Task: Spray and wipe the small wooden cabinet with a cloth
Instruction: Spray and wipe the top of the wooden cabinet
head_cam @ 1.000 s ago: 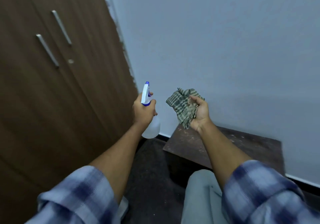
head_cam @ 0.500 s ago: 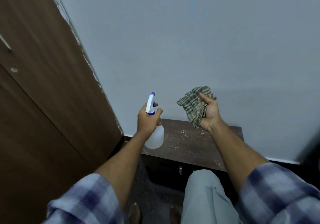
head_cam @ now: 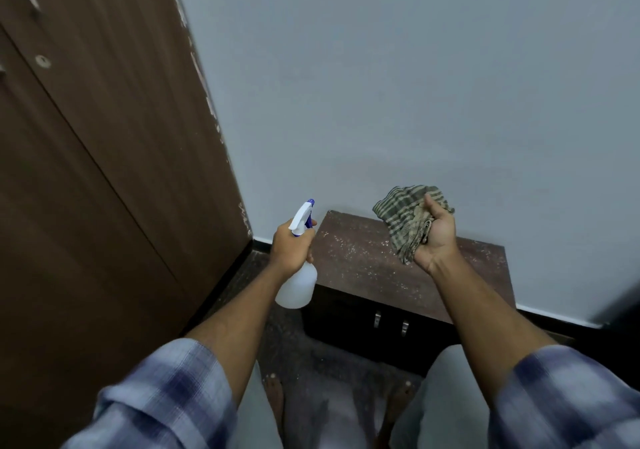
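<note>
Both hands raised over the cabinet [head_cam: 398, 268]: left hand [head_cam: 290, 244] gripping spray bottle [head_cam: 298, 284], right hand [head_cam: 437, 237] apparently clutching cloth [head_cam: 401, 218].

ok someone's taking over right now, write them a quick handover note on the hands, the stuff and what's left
Left hand: closed around the spray bottle, nozzle aimed toward the wall, held beside the cabinet's left edge.
Right hand: gripping the bunched checked cloth above the cabinet top, not touching it.
Small wooden cabinet: against the wall, top speckled with dust, doors shut.
Done: nothing visibly sprayed or wiped.
Left: spray the top, then wipe.
</note>
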Demonstrator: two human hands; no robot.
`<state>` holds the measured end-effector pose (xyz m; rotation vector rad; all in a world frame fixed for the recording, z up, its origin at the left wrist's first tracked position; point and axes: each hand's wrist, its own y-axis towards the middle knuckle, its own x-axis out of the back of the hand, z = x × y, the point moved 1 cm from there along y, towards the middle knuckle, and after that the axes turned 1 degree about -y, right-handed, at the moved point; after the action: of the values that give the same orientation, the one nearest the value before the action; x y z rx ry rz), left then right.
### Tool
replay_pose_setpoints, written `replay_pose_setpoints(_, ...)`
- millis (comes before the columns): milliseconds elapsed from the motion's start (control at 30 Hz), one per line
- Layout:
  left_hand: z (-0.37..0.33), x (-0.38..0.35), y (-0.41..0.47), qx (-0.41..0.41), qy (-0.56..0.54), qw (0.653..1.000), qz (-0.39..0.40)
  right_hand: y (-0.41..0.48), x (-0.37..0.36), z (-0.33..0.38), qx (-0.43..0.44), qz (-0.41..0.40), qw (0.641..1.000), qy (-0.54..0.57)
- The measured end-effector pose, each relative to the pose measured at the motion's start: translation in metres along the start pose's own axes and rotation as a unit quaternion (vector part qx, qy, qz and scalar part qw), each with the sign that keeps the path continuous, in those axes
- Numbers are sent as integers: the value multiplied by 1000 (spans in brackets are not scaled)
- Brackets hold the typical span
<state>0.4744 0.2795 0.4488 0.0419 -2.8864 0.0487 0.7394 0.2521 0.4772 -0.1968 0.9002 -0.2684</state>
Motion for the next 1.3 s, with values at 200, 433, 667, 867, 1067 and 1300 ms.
replay_pose_setpoints(200, 69, 6, 2, 72, 19, 997, -6, 29, 28, -61, -55, -46, 997, -18)
replay_pose_setpoints(433, 146, 3, 11, 126, 36, 991, 7, 72, 60, -127, -89, -94, 992, -5)
replay_pose_setpoints(667, 180, -2, 45, 162, 57, 985, -6, 119, 92, -162, -106, -127, 983, -80)
replay_pose_setpoints(867, 200, -5, 74, 182, 74, 981, -1, 155, 82, -202, 94, -136, 872, -461)
replay_pose_setpoints(1067, 216, 3, 81, 190, 77, 979, 7, 170, 93, -271, 152, 259, 390, -871)
replay_pose_setpoints(1300, 230, 17, 82, 204, 70, 977, 10, 219, 105, -220, 86, 50, 429, -898)
